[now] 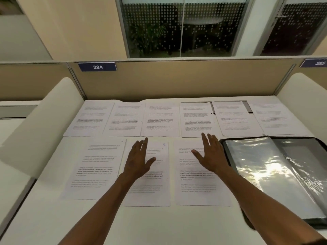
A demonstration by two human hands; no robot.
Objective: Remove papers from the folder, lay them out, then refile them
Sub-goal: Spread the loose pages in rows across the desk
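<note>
Several printed sheets lie flat on the white desk (44, 218) in two rows. The far row (160, 119) spans the desk's width. The near row has three sheets: a left sheet (96, 167), a middle sheet (160, 190) and a right sheet (196, 188). My left hand (137, 160) is stretched out with straight fingers over the middle sheet. My right hand (211, 156) is spread flat over the top of the right sheet. The black folder (276, 172) lies open at the right, its shiny plastic sleeves showing. Neither hand holds anything.
A beige partition (177, 80) with the label 384 (97, 67) closes the back of the desk. White curved side dividers (47, 124) stand at left and right. A window with a dotted film is beyond the partition. Bare desk surface lies along the front edge.
</note>
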